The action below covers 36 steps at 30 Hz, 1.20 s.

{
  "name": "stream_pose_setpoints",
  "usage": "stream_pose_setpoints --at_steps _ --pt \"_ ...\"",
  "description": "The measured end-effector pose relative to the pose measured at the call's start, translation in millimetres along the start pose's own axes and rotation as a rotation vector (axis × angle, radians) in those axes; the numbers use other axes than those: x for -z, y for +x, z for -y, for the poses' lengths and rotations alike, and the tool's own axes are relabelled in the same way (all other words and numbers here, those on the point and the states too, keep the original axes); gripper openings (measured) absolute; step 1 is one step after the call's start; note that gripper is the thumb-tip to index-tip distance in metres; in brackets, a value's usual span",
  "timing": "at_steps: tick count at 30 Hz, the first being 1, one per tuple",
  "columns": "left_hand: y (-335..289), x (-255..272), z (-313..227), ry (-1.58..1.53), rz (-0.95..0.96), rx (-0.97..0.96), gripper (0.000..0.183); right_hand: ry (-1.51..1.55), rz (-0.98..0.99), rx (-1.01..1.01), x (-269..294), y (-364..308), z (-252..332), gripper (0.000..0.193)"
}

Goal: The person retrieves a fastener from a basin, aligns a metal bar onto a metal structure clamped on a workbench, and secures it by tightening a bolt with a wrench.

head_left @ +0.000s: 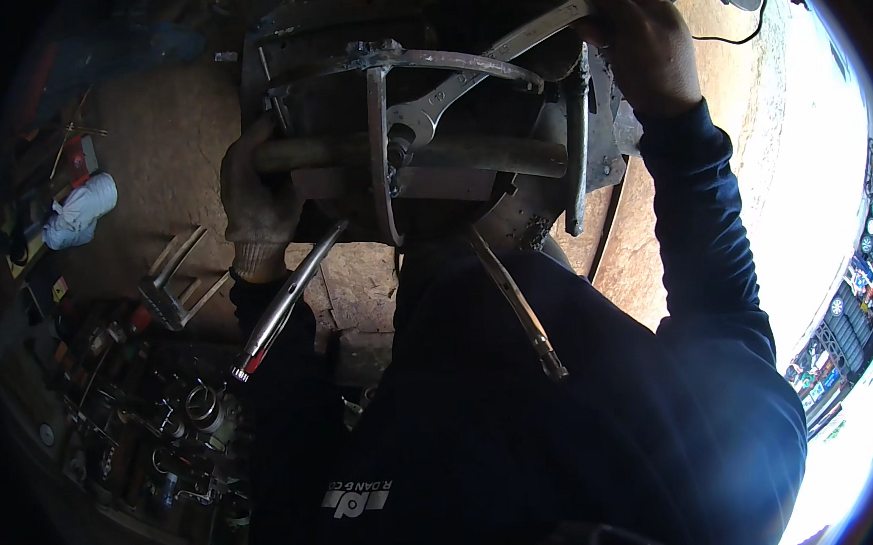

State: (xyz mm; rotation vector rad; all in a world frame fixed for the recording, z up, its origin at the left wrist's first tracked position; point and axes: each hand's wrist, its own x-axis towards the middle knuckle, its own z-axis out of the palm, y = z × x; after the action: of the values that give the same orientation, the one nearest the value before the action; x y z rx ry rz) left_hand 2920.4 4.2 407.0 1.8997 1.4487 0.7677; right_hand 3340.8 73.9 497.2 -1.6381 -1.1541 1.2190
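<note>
Right hand (646, 47) gripping wrench (533, 38), round bar (500, 156)

- The head camera is looking steeply down from above.
- It is facing the left hand (254, 198) and right hand (649, 49), sitting fairly near both.

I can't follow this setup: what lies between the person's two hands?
The head view shows a wrench, curved metal bars and a rod between left hand and right hand.
</note>
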Motion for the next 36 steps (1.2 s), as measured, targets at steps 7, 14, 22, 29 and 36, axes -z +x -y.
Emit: stream_pose_setpoints --at_steps 7,14,22,29,36 --pt "4 0 -12 0.111 -0.043 -0.099 0.069 -0.001 0.003 -0.037 11 -4 -13 0.035" --pt "0 -4 -3 0.021 -0.045 -0.031 0.069 0.068 0.083 0.046 -3 14 -5 0.036" --pt "-4 -6 10 -0.044 -0.058 -0.059 0.067 -0.056 0.141 0.074 5 18 -5 0.030" --pt "0 -9 -2 -0.040 -0.051 -0.003 0.048 -0.985 0.098 1.158 -14 85 -12 0.052" --pt "6 -2 -12 -0.108 0.067 0.148 0.032 -1.038 0.125 1.283 -80 138 1 0.047"
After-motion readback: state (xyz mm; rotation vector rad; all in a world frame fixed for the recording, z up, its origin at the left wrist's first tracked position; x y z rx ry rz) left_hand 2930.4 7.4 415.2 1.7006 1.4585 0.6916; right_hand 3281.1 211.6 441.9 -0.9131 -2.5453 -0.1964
